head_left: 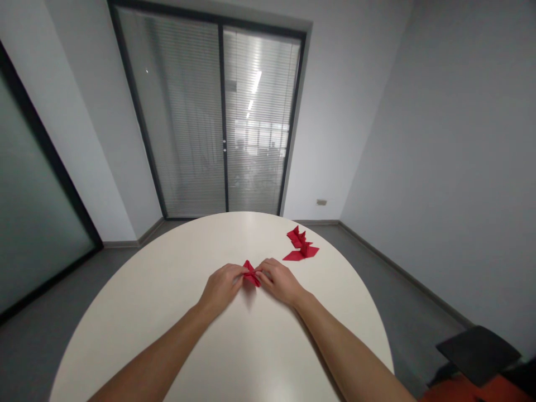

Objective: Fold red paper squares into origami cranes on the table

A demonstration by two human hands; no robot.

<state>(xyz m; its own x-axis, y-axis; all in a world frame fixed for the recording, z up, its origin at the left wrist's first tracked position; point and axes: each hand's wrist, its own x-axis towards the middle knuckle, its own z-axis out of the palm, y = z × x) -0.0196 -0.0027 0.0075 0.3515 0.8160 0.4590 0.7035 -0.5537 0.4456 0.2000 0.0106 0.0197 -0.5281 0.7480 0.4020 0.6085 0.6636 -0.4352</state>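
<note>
Paper (250,276), red and folded, sits between the two hands over the middle of the round white table (209,352). I have the left hand (223,285) gripping it at its left side, thumb and fingers brought together on the edge. I have the right hand (280,279) pinching the opposite side, its fingertips meeting the paper and its other fingers curled. One point of the paper stands up between the hands, and a lower flap slants down toward the right hand. A soft shadow falls on the table just below it; from where I watch, I cannot tell whether the paper touches the surface.

Beyond the right hand, near the table's far right edge, I see a cluster of red folded pieces (302,245) with pointed tips, set close together; I cannot make out exactly how many. Both forearms reach in from the near side. Across the room I have a glass partition (259,139) with blinds, a small wall plate (321,202) low to its right, and a black and orange chair (477,354) at the lower right.
</note>
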